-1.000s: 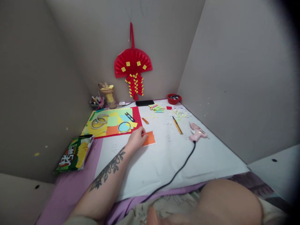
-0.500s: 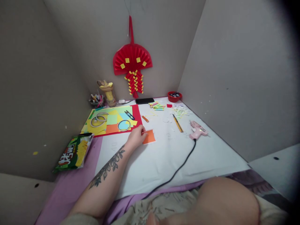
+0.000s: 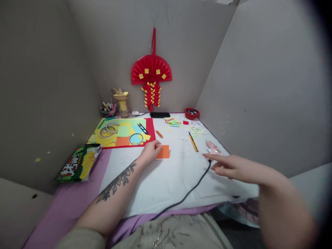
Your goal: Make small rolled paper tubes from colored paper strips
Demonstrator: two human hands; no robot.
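My left hand [image 3: 150, 151] is closed at the left edge of an orange square of paper [image 3: 164, 152] with pale strips along its edges, on the white table. Its thumb and fingers pinch that edge. My right hand [image 3: 234, 167] hovers over the right side of the table, fingers stretched out and holding nothing. Just beyond those fingers lies a pink glue gun [image 3: 214, 146], partly hidden by them, its black cord [image 3: 193, 188] running toward me. A yellow craft knife [image 3: 193, 142] rests between the paper and the glue gun. One small orange roll [image 3: 159, 134] lies behind my left hand.
Left of my hand, a red sheet [image 3: 149, 125] carries coloured papers, tape rings [image 3: 136, 139] and thread snips [image 3: 142, 128]. A snack bag [image 3: 77, 164] lies at the left edge. Behind are paper rolls [image 3: 173, 121], paper scraps [image 3: 197, 130], a red bowl [image 3: 192, 115] and a hanging red fan [image 3: 151, 71].
My right hand has come up from near my lap and reached forward toward the glue gun, fingers extended. My left hand stays at the orange paper. The camera view has shifted slightly.
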